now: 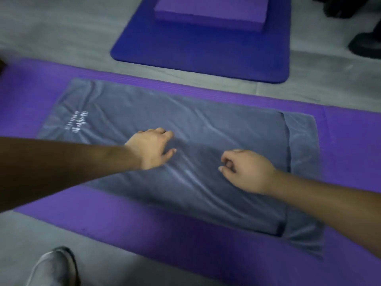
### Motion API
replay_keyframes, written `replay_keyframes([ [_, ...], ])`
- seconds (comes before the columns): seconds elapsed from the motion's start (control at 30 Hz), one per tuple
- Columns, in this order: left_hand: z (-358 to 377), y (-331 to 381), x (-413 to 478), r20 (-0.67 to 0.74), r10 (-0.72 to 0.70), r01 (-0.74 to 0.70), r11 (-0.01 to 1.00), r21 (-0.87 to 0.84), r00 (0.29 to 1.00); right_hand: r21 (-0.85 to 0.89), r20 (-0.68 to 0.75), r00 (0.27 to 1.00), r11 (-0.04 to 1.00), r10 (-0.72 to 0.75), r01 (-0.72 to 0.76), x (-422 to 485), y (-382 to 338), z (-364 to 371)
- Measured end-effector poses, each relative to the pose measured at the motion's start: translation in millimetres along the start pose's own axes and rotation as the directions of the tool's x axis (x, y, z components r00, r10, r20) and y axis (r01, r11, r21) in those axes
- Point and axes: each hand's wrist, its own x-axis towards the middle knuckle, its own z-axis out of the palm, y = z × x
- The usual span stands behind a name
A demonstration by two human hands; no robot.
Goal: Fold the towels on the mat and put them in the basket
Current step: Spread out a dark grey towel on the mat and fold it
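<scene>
Evidently soft, light and limp, apt to sag and rumple instead of keeping a crease, so best taken by two corners or along the doubled edge: grey towel (206, 124) spread flat on the purple mat (144, 223), upper layer ending short of the lower at the right, long wrinkles through the middle. Left hand (152, 148) laid on the cloth near its centre, fingers stretched forward, thumb out; right hand (247, 172) near it over the cloth, knuckles up, fingers curled under, pinching fabric or empty, impossible to tell. No basket in view; beyond, a blue mat (185, 54) bearing a purple block (210, 11).
</scene>
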Motion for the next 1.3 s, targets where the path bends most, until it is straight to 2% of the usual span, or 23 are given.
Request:
replay_keyframes([
  [0.1, 9, -56, -21, -0.014, -0.160, 0.157, 0.979, -0.127, 0.987, -0.091, 0.038, 0.992, 0.988, -0.119, 0.122, 60, -50, -6],
  [0.27, 39, -153, -52, -0.100, -0.358, 0.325, 0.912, -0.250, 0.928, -0.160, -0.021, 0.984, 0.972, -0.178, 0.172, 143, -122, 6],
  [0.47, 62, -275, -92, -0.095, -0.601, 0.533, 0.761, -0.370, 0.793, -0.147, -0.043, 0.975, 0.967, -0.216, 0.208, 218, -216, 23],
  [0.67, 92, -356, -128, 0.014, -0.762, 0.689, 0.578, -0.437, 0.647, -0.126, -0.054, 0.951, 0.947, -0.306, 0.297, 330, -321, 26],
  [0.8, 120, -384, -149, 0.057, -0.796, 0.680, 0.475, -0.559, 0.603, -0.059, -0.104, 0.964, 0.969, -0.244, 0.239, 409, -375, 24],
  [0.93, 139, -397, -156, 0.091, -0.817, 0.605, 0.343, -0.719, 0.570, 0.153, -0.205, 0.978, 0.986, -0.037, 0.070, 467, -400, 26],
  [1.13, 146, -405, -155, 0.086, -0.817, 0.585, 0.331, -0.740, 0.570, 0.133, -0.253, 0.967, 0.990, -0.004, 0.039, 510, -405, 36],
  [1.3, 151, -404, -158, 0.071, -0.810, 0.549, 0.327, -0.769, 0.582, 0.144, -0.260, 0.964, 0.986, -0.045, 0.085, 525, -410, 40],
])
